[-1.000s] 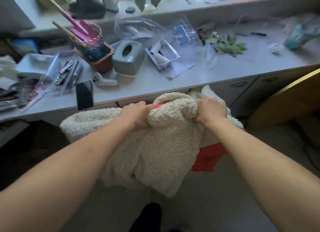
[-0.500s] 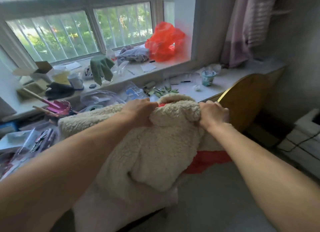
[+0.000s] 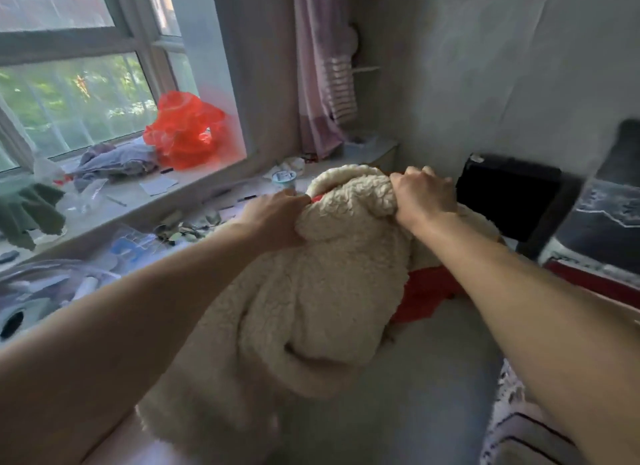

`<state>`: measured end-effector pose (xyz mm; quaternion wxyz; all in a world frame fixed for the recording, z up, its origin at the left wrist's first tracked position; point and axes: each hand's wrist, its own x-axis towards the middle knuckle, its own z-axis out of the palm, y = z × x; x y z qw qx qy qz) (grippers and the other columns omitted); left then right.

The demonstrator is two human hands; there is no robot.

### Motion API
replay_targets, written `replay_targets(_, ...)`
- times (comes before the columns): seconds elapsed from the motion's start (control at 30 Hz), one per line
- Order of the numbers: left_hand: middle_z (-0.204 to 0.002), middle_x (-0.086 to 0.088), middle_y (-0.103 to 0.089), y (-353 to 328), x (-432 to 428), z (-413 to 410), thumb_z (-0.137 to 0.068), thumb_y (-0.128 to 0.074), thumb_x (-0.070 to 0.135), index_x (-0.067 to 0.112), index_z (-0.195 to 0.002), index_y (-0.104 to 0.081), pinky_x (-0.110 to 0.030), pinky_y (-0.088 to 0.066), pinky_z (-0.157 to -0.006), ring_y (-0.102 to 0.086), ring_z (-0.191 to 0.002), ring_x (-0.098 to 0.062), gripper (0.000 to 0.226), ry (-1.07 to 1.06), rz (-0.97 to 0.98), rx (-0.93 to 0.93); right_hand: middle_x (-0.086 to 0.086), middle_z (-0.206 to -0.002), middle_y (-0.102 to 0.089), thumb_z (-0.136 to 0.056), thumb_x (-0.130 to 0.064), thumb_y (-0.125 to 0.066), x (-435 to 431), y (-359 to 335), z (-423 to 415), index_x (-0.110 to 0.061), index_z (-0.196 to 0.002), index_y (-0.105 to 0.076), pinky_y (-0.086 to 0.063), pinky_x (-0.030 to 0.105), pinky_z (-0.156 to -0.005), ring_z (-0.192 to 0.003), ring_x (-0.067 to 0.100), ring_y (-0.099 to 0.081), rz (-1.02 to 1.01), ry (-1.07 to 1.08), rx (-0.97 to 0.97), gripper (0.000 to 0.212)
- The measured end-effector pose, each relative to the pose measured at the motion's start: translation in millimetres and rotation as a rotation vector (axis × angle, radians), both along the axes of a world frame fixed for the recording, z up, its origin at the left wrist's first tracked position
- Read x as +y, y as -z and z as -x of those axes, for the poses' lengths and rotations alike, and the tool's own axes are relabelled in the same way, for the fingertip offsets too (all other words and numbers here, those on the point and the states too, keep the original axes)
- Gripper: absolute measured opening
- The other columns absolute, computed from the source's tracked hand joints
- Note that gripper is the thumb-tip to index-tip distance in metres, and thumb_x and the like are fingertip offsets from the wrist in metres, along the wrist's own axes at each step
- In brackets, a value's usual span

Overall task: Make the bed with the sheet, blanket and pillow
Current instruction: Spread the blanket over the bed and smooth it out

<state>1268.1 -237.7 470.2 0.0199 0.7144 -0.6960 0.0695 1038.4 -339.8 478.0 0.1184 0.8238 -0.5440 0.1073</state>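
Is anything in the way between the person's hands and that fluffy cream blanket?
Nothing visible does. The left hand and the right hand each grip the blanket directly at its bunched top, fingers curled into the fleece.

Blanket (image 3: 311, 274) swung rightward (view with it), now before black object (image 3: 509, 194)

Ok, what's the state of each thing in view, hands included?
Left hand, gripping the blanket's top edge.
Right hand, gripping the same edge.
Blanket, bunched, held up, hanging below the hands.
Curtain, gathered to one side.
Red bag, crumpled on the sill.
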Motion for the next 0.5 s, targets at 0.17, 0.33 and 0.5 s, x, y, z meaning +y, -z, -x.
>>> replay_targets(0.17, -0.111, -0.004, -0.056, -11.4, -75.7, 60.9, -0.074, -0.073, 0.047, 0.034, -0.126, -0.054, -0.036, -0.041, -0.065, -0.063, -0.098, -0.033, 0.056, 0.231, 0.013, 0.022, 0.005, -0.121, -0.059, -0.086, -0.017, -0.062, -21.0, -14.4, 77.9, -0.023, -0.117, -0.061, -0.043, 0.048, -0.091, -0.12, 0.032, -0.05, 0.033, 0.241, 0.028, 0.032)
replay_targets(0.33, -0.116, -0.001, -0.057, -32.9, -145.6, 142.0, -0.074, -0.071, 0.052, 0.04, -0.129, -0.052, -0.035, -0.044, -0.072, -0.064, -0.105, -0.031, 0.059, 0.483, 0.021, 0.015, 0.004, -0.12, -0.059, -0.083, -0.024, -0.066, -23.0, -30.6, 161.3, -0.024, -0.118, -0.061, -0.044, 0.049, -0.093, -0.12, 0.031, -0.052, 0.037, 0.496, 0.004, 0.035)
replay_targets(0.5, -0.127, 0.0, -0.055, -61.2, -186.1, 253.6, -0.071, -0.071, 0.058, 0.045, -0.138, -0.047, -0.043, -0.053, -0.085, -0.061, -0.113, -0.03, 0.072, 0.724, 0.049, -0.044, 0.005, -0.118, -0.063, -0.078, -0.025, -0.077, -5.8, -43.5, 257.4, -0.024, -0.119, -0.065, -0.05, 0.05, -0.096, -0.118, 0.031, -0.057, 0.036, 0.761, 0.006, 0.043)
